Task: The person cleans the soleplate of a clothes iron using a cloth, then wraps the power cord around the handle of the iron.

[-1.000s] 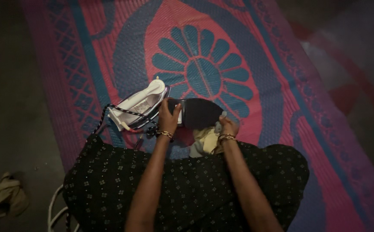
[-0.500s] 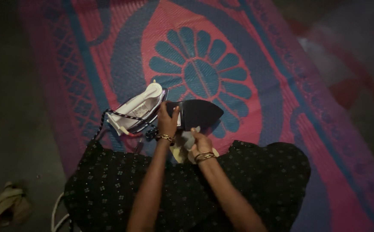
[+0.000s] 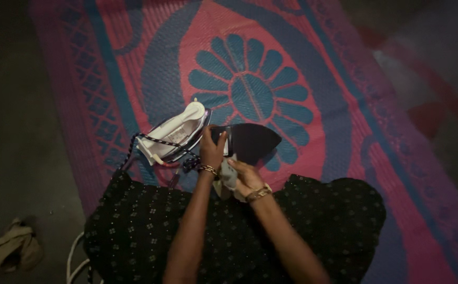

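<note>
While I sit on the woven plastic floor mat [image 3: 313,68], pink with a teal flower medallion, my lap in the black dotted fabric [image 3: 229,231] fills the near edge. Next in size: white electric iron [image 3: 173,134] lying tipped on its side on the mat, braided black-and-white cord [image 3: 152,141] looped over it. Dark pointed soleplate [image 3: 252,141], detached from the iron, lies just right of it. Left hand [image 3: 211,151]: grip closed on the soleplate's blunt end. Right hand [image 3: 245,176]: grip closed around a small pale cloth [image 3: 228,178], just below the soleplate. Crumpled beige rag [image 3: 16,250] lies on bare floor, well apart.
</note>
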